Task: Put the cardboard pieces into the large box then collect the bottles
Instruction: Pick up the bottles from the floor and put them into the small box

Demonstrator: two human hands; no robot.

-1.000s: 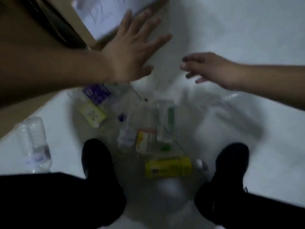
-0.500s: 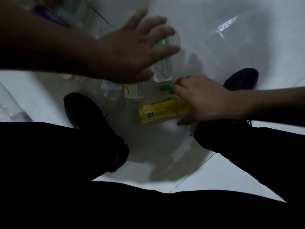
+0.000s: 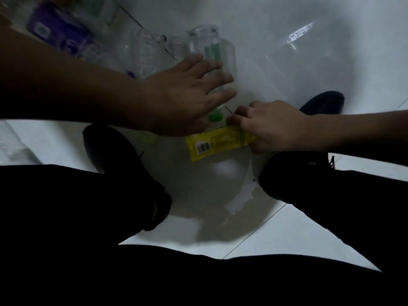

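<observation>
One yellow-label bottle (image 3: 212,145), gripped by right hand (image 3: 273,127)

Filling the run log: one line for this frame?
phase: collecting bottles | left hand: open, over green-cap bottle | right hand: holds yellow-label bottle

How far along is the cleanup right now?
Cardboard and box are out of view, so that step is unconfirmed. In hand: right hand grips the yellow-labelled bottle, left hand spreads over the green-labelled bottle. Left: the purple-labelled bottle and other clear ones.
</observation>
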